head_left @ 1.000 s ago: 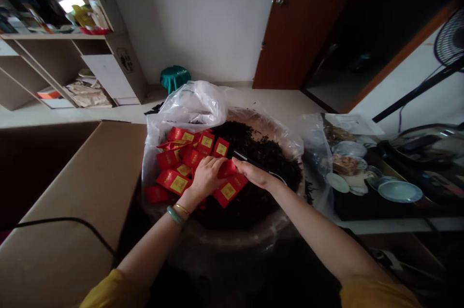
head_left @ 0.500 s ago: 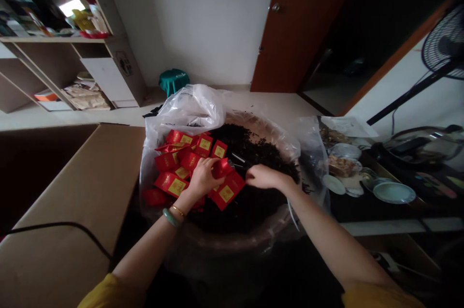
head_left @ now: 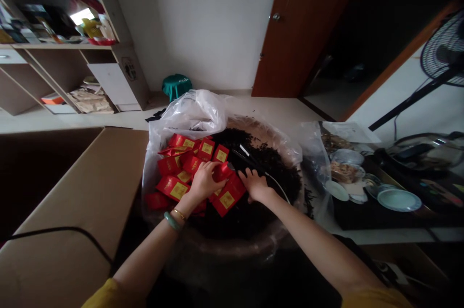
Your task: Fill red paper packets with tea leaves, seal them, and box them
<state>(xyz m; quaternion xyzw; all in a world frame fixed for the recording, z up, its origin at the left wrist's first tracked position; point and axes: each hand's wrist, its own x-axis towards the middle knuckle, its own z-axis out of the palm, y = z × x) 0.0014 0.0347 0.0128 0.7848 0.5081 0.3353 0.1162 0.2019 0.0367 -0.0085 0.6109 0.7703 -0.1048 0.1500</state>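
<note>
My left hand point(head_left: 206, 182) is closed on a red packet point(head_left: 222, 170), its fingers curled over the top edge. My right hand point(head_left: 254, 185) has its fingers spread, beside another red packet with a yellow label point(head_left: 227, 199); whether it touches that packet I cannot tell. Just beyond it, a black corded tool like a hair straightener point(head_left: 250, 157) lies on dark, dry tea-like leaves point(head_left: 279, 165). Several more red packets point(head_left: 170, 165) are piled to the left. Everything sits in a wide round basket point(head_left: 232, 250) lined with clear plastic point(head_left: 203, 110).
A large open cardboard box point(head_left: 90, 187) stands close on the left. To the right is a low table with a pale green dish point(head_left: 398, 198) and several containers. A fan point(head_left: 444, 49) rises at the far right. Behind are a green-covered stool point(head_left: 176, 86), shelves and a brown door point(head_left: 290, 32).
My right hand has let go of the black corded tool, which now lies on the leaves, and has moved left and down to the red packet. My left hand keeps its hold.
</note>
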